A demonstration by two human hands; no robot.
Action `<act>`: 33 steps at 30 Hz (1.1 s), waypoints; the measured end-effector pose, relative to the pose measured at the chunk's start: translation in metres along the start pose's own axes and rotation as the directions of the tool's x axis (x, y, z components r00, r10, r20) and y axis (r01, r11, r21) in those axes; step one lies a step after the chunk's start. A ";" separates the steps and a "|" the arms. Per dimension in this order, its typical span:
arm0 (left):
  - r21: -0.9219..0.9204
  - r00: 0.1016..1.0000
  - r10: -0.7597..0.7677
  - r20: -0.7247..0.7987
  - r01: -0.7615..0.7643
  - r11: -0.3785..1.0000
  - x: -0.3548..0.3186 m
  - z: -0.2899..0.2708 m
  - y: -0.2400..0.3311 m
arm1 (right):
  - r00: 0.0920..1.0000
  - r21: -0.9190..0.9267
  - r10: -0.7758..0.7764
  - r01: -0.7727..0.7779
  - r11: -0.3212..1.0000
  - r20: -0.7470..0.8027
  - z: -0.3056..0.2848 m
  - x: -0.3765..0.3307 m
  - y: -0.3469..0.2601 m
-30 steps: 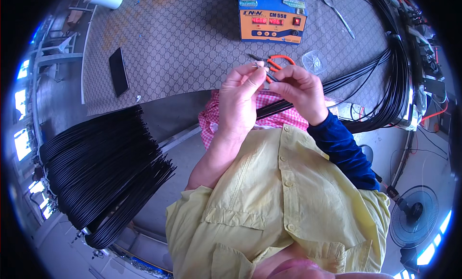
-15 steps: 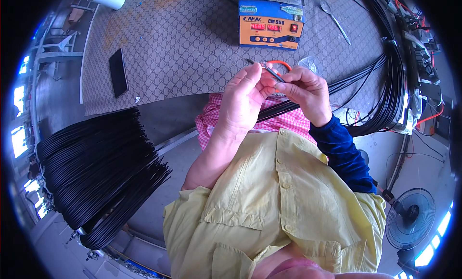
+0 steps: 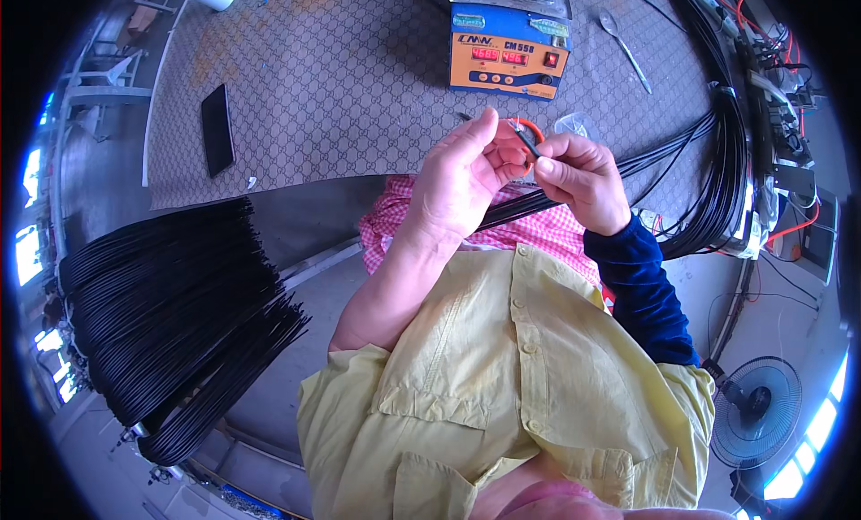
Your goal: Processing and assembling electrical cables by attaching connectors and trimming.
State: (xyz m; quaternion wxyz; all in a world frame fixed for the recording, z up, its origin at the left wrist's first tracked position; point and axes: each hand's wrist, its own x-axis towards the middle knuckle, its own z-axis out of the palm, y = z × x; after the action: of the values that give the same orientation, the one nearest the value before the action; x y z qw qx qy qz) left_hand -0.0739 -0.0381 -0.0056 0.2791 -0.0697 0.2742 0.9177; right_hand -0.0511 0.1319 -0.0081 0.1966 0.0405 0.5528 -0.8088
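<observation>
My right hand (image 3: 583, 173) pinches a short black cable end (image 3: 528, 144) between thumb and fingers, above the table's front edge. A thin, light-coloured tip shows at the cable's upper end. Close by on the left, my left hand (image 3: 460, 175) is open, thumb apart and fingers loosely curved beside the cable; whether its fingertips touch it I cannot tell. Behind the hands is an orange-handled tool (image 3: 536, 128), mostly hidden, with a dark point showing past my left thumb. From the right, a long bundle of black cables (image 3: 659, 154) runs under my hands across my lap.
A blue and orange control box (image 3: 505, 65) stands at the back of the patterned table (image 3: 332, 81). A phone (image 3: 217, 131) lies left, a spoon (image 3: 626, 54) right, a clear plastic piece (image 3: 574, 124) behind my right hand. Many cut black cables (image 3: 170, 305) hang at left; a fan (image 3: 758, 403) stands right.
My left thumb and fingers have come away from their pinch on the cable and opened. My right hand keeps its hold and has shifted slightly right, the cable tip now pointing more upward.
</observation>
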 end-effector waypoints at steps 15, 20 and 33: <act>-0.115 0.995 -0.044 -0.087 0.033 0.993 0.013 0.003 0.006 | 0.985 -0.161 -0.037 0.010 0.987 -0.168 0.004 0.014 -0.043; -0.049 0.994 -0.030 -0.104 0.025 0.998 0.011 -0.014 -0.001 | 0.949 -0.517 -0.294 0.196 0.833 -0.113 -0.011 0.059 -0.082; -0.010 0.953 -0.042 -0.301 0.041 0.999 0.007 -0.071 -0.011 | 0.830 -0.970 -0.541 0.221 0.100 0.133 -0.047 0.157 -0.112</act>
State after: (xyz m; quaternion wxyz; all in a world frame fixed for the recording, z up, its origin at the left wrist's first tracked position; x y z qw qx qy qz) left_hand -0.0749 -0.0656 -0.0722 0.2532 -0.2148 0.3102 0.8908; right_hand -0.2428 0.1666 0.0282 -0.1142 -0.1314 0.9395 -0.2950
